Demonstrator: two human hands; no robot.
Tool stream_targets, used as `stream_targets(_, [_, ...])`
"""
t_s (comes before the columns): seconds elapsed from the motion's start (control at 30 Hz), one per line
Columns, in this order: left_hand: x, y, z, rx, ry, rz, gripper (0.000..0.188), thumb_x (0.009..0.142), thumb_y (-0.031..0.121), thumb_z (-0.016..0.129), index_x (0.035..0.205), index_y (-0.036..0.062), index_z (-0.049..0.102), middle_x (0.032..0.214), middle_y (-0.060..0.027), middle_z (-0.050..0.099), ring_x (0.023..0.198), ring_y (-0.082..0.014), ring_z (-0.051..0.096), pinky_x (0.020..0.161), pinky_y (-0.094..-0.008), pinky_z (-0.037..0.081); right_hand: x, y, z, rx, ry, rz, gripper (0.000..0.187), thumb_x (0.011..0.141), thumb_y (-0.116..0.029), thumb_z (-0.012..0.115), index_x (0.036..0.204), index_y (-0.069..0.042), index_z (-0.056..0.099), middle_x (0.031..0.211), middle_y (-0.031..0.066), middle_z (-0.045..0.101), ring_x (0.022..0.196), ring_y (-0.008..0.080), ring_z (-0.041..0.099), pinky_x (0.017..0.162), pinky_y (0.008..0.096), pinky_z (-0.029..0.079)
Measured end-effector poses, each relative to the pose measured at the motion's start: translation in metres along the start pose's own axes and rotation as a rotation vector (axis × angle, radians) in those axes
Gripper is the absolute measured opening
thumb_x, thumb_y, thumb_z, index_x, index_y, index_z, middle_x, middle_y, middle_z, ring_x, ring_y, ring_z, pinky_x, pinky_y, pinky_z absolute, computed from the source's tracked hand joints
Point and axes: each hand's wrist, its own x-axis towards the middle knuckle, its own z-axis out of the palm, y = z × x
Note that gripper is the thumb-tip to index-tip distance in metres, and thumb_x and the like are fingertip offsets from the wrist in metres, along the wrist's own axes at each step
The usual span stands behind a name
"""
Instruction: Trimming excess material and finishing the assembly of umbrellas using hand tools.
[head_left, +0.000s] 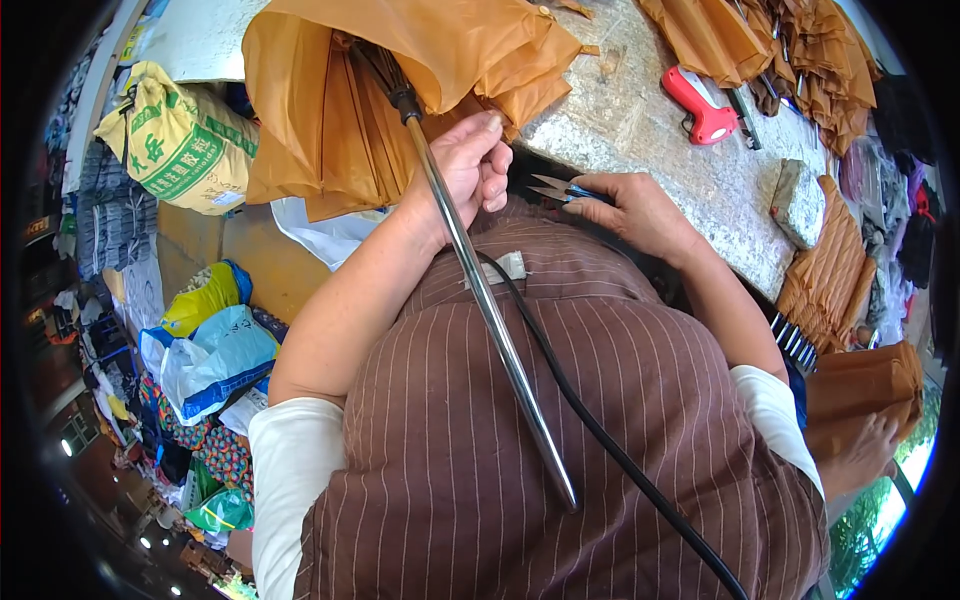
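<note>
Gripping small scissors (568, 190), the right fingers (605, 184) sat by the edge of the pale surface (600, 125), blades pointing toward the left fingers (495, 160). Those were curled, and from my remote view I couldn't tell whether they pinched anything. The umbrella canopy (295, 120) would, I judged, handle as light and soft, creasing easily; the metal shaft (490, 305) looked stiff and probably slippery, so I favoured the dark collar (405, 104) near the ribs for a hold. The canopy lay just beyond the left fingers, while the shaft crossed over the left wrist and ran down the striped apron (620, 400). Farther out, a red-and-white glue gun (700, 108) rested on the surface.
</note>
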Motion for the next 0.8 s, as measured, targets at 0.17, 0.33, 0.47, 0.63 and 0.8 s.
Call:
stream_targets(0.17, [0.012, -0.012, -0.012, 0.049, -0.001, 0.001, 0.013, 0.093, 0.016, 0.057, 0.102, 0.0062, 0.057, 0.064, 0.0, 0.047, 0.041, -0.0064, 0.036, 0.035, -0.0209, 0.026, 0.0, 0.006, 0.003, 0.09, 0.026, 0.007, 0.026, 0.089, -0.023, 0.062, 0.103, -0.001, 0.066, 0.08, 0.0044, 0.065, 0.064, 0.0137, 0.052, 0.065, 0.0277, 0.045])
stream_targets(0.33, [-0.001, -0.019, -0.017, 0.155, -0.005, 0.124, 0.014, 0.092, 0.021, 0.06, 0.095, 0.0075, 0.058, 0.061, 0.0011, 0.045, 0.037, -0.0057, 0.034, 0.035, -0.022, 0.027, 0.005, 0.013, 0.012, 0.458, 0.138, 0.084, 0.03, 0.088, -0.026, 0.064, 0.105, -0.001, 0.068, 0.075, 0.0059, 0.064, 0.064, 0.0145, 0.055, 0.065, 0.0261, 0.047])
stream_targets(0.47, [-0.012, -0.019, -0.023, 0.125, 0.069, 0.122, 0.014, 0.092, 0.021, 0.06, 0.095, 0.0076, 0.058, 0.06, 0.0012, 0.044, 0.038, -0.0055, 0.034, 0.036, -0.0217, 0.028, 0.014, 0.013, 0.031, 0.601, 0.142, 0.047, 0.028, 0.092, -0.024, 0.06, 0.107, -0.001, 0.067, 0.074, 0.003, 0.062, 0.062, 0.0084, 0.049, 0.058, 0.0199, 0.04])
stream_targets(0.63, [-0.018, -0.019, -0.024, 0.086, 0.1, 0.124, 0.015, 0.092, 0.022, 0.06, 0.095, 0.0076, 0.057, 0.061, 0.0011, 0.043, 0.039, -0.0055, 0.034, 0.037, -0.0218, 0.028, 0.02, 0.005, 0.034, 0.873, 0.059, 0.085, 0.028, 0.093, -0.023, 0.059, 0.111, -0.003, 0.065, 0.069, 0.0002, 0.057, 0.057, 0.0044, 0.043, 0.051, 0.0161, 0.033])
stream_targets(0.8, [-0.019, -0.01, 0.002, 0.078, 0.158, 0.062, 0.015, 0.093, 0.022, 0.059, 0.096, 0.0074, 0.056, 0.062, 0.0009, 0.043, 0.041, -0.0059, 0.034, 0.037, -0.0218, 0.029, 0.017, 0.007, 0.037, 1.008, -0.005, 0.111, 0.027, 0.093, -0.024, 0.059, 0.111, -0.004, 0.066, 0.065, -0.0016, 0.052, 0.054, 0.0034, 0.039, 0.048, 0.0158, 0.029])
